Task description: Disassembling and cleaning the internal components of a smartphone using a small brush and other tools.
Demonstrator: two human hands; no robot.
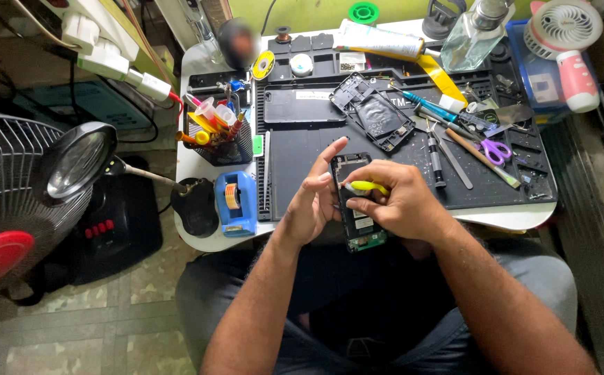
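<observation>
**Risks while working on the opened phone**

We hold the phone [354,208] upright-tilted between both hands, just over the near edge of the mat [302,160] and above the lap. The left hand [312,201] cups the phone's left side with its fingers spread and the forefinger raised; it steadies rather than clamps. The right hand [395,201] is closed on a yellow tool [366,186], whose pale tip rests at the upper left of the exposed interior. The two hands sit close together, touching the phone from either side.

Hazards, as we judge them:

- Slip of the tip — the tool bears on bare internals, and a sideways skid could scratch a board or tear a flex cable. Too much push from the right hand would cause it.
- Drop — the phone hangs past the mat edge with only a loose left-hand hold. A sudden jerk could send it to the lap or floor.
- Over-leverage — prying against the frame could bend it or crack a part we cannot see from here.
- Clutter — the back frame [378,114], screwdriver [435,163], tweezers [454,163] and scissors [496,149] lie near on the mat; an elbow sweep could scatter them.
- The tape dispenser [236,201] sits at the table's [197,239] edge, near the left forearm — a nudge could tip it off.
</observation>
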